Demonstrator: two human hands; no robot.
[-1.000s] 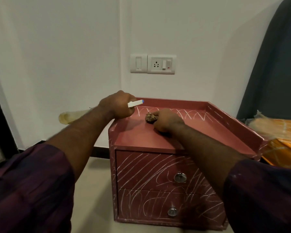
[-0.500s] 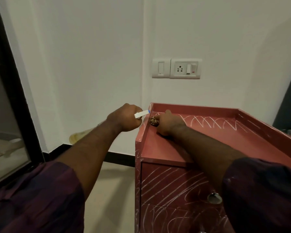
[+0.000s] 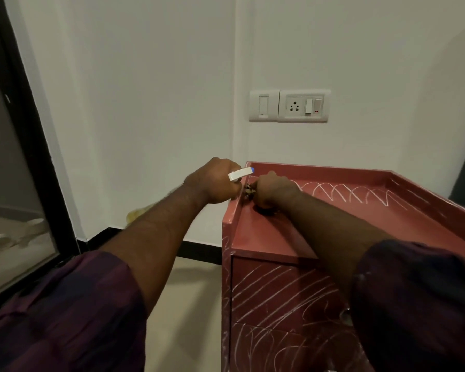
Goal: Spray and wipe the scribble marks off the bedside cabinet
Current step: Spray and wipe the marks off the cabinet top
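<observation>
Maroon bedside cabinet (image 3: 333,218): right hand (image 3: 274,190) clenches a small wad (image 3: 249,189) into the top's ten-o'clock corner; left hand (image 3: 212,183) grips the spray bottle (image 3: 240,173) alongside. Recommend firm, overlapping strokes toward two o'clock, where the white scribble marks (image 3: 346,191) lie, wetting them first.

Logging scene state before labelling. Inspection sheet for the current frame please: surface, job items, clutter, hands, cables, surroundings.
Surface: red cabinet top, no marks on its near left part; white scribbles along the back, more on the drawer fronts.
Job's things: spray bottle, white nozzle pointing over the back left corner; speckled wad at that corner.
Clutter: nothing seen.
Hands: left hand grips the spray bottle; right hand holds the speckled wad on the cabinet top.
Cables: nothing seen.
Surroundings: socket panel on the wall above; dark-framed glass door at left.
</observation>
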